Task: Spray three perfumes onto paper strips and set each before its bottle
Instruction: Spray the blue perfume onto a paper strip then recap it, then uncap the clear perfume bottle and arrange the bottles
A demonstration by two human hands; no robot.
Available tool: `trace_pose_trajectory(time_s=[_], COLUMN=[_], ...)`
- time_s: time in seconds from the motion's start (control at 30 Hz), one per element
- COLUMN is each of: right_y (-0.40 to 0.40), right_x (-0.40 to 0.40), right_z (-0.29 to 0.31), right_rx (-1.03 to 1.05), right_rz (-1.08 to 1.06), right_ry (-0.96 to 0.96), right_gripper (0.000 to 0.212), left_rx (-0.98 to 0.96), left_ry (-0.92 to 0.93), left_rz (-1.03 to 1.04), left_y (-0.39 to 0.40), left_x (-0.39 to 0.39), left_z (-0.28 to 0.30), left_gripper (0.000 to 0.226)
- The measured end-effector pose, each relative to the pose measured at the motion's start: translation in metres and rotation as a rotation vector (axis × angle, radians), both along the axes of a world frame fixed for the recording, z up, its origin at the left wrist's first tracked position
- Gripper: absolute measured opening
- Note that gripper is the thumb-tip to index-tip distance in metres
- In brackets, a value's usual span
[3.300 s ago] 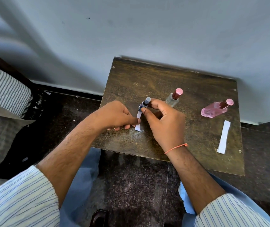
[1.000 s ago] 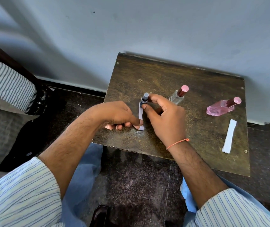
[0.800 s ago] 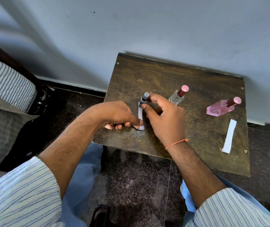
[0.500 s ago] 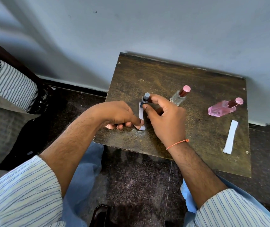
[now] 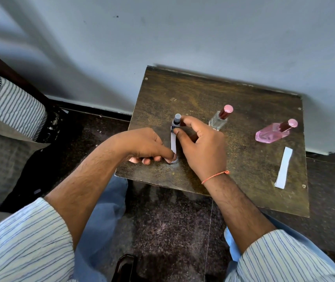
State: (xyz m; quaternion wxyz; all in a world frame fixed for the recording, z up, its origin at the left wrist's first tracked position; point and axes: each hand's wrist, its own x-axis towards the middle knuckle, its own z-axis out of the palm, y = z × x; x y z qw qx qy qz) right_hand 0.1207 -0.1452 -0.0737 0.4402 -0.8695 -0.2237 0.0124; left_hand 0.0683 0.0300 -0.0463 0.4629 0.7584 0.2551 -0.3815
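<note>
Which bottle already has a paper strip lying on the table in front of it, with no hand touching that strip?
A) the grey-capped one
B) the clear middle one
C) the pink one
C: a white paper strip lies on the table just before the pink bottle, far from both hands.

1. Right hand (image 5: pixel 201 147) grips a dark bottle (image 5: pixel 176 122) on the surface (image 5: pixel 203 94).
2. Left hand (image 5: pixel 144 145) pinches a strip (image 5: pixel 173 142) at the bottle's 6 o'clock.
3. Clear bottle (image 5: pixel 217 123) and pink bottle (image 5: pixel 272 134) stand at 3 o'clock.
4. Second strip (image 5: pixel 283 167) lies at the pink bottle's 6 o'clock.
</note>
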Motion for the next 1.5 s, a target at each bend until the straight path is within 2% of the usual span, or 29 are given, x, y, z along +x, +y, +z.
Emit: trace_pose_trajectory(time_s=[0.07, 0.3, 0.4, 0.6, 0.77, 0.87, 0.93, 1.03, 1.13, 1.27, 1.37, 1.5], right_y=[0.000, 0.000, 0.000, -0.011, -0.025, -0.035, -0.042, -0.057, -0.075, -0.096, -0.099, -0.093], right_x=[-0.001, -0.003, -0.003, -0.002, -0.003, -0.004, -0.006, -0.006, -0.001, 0.011, 0.019, 0.030], right_z=[0.000, 0.002, 0.001, 0.005, 0.008, 0.013, 0.016, 0.019, 0.021, 0.027, 0.026, 0.017], right_rx=[-0.005, 0.009, 0.021, -0.005, -0.026, -0.046, -0.061, -0.078, -0.080, -0.055, -0.041, -0.084], right_rz=[-0.001, -0.016, -0.023, 0.017, 0.028, 0.032, 0.042, 0.068, 0.060, -0.048, -0.099, -0.127], right_ry=[-0.003, -0.004, 0.018, 0.067, 0.058, 0.040, 0.017, -0.001, 0.011, 0.026, 0.038, 0.047], right_gripper=[0.027, 0.027, 0.028, 0.049, 0.052, 0.044, 0.037, 0.028, 0.024, 0.022, 0.029, 0.049], left_rx=[0.010, 0.041, 0.061, 0.114, 0.201, 0.377, 0.436, 0.278, 0.142, 0.071, -0.005, -0.012], left_ry=[-0.001, 0.016, 0.013, -0.083, -0.256, -0.473, -0.662, -0.914, -1.026, -1.039, -1.026, -0.981], left_rz=[-0.010, 0.024, 0.031, 0.082, 0.185, 0.254, 0.379, 0.543, 0.529, 0.501, 0.547, 0.512], left_y=[-0.001, -0.001, 0.000, 0.018, 0.026, 0.019, 0.011, -0.003, -0.028, -0.067, -0.085, -0.099], left_x=[-0.004, -0.019, -0.022, -0.022, -0.020, -0.018, -0.015, -0.011, -0.010, -0.007, -0.002, 0.008], left_z=[0.000, -0.005, -0.003, 0.009, 0.008, 0.011, 0.017, 0.030, 0.045, 0.053, 0.048, 0.044], left_gripper=[0.026, 0.046, 0.047, 0.037, 0.041, 0.043, 0.040, 0.040, 0.045, 0.040, 0.009, 0.039])
